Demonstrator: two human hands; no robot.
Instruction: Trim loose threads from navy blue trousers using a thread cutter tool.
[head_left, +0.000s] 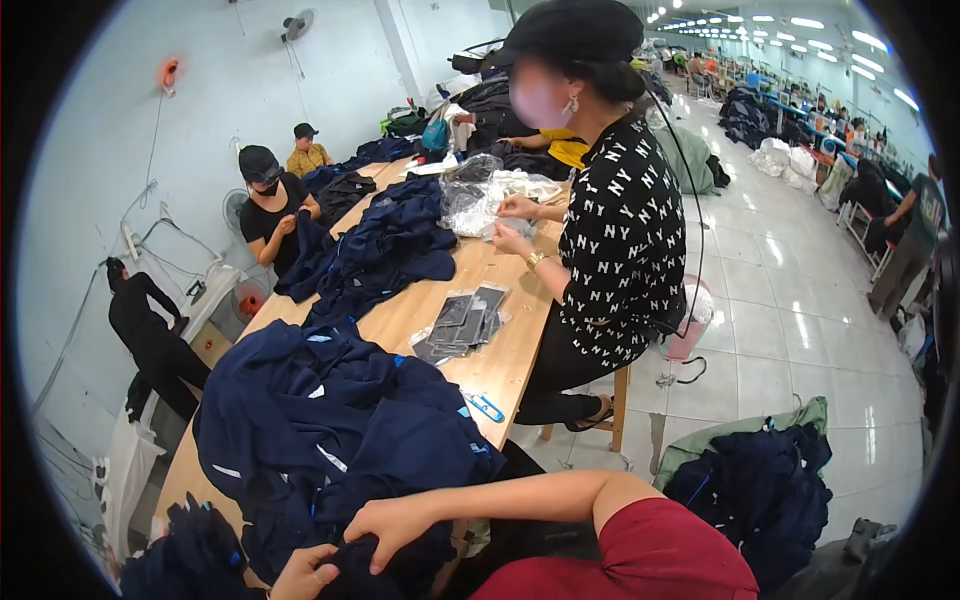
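While navy garments (335,415) lie heaped beyond, the left hand (300,574) and right hand (396,520) pinch dark cloth (350,574).

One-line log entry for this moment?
left hand: touching navy cloth | right hand: touching navy cloth | garment pile: on table | blue tool: on table, untouched

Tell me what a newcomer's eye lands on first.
A large heap of navy garments dominates the near end of the wooden table. At the picture's bottom, the left hand and right hand touch dark fabric. A co-worker in a patterned shirt sits at the table's right side.
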